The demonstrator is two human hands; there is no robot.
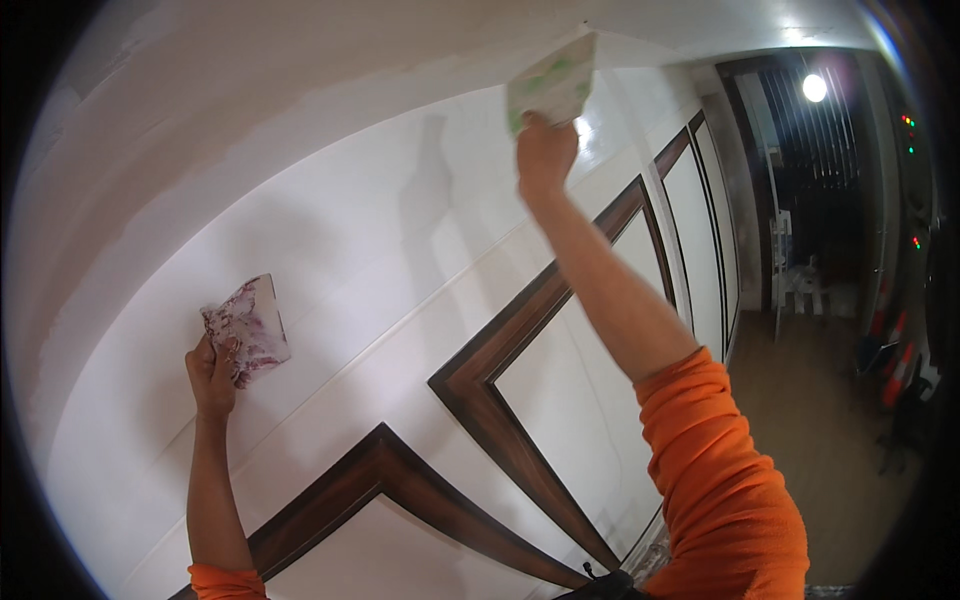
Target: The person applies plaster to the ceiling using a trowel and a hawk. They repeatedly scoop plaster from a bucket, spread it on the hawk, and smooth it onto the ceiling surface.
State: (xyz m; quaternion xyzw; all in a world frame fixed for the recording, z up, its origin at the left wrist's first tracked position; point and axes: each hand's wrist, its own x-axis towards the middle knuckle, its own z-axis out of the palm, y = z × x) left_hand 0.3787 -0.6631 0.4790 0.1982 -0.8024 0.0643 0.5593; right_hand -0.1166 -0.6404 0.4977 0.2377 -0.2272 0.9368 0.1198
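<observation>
A white wall [340, 220], crossed by dark brown wooden mouldings [468, 382], is bent by the lens beneath a pale, patchy ceiling [250, 80]. A thin off-white plate smeared with green [560, 80] is gripped at its lower end by the raised right hand [547, 158], near the ceiling line; whether contact is made cannot be told. A squarish off-white plate with purple smears [268, 330] is grasped by the left hand [211, 372], lower, before the wall. A stroke with the green-smeared plate seems to be in hand; a steady, even angle is probably called for. Its green is patchy; the purple is streaked, with ragged crust towards the fingers.
</observation>
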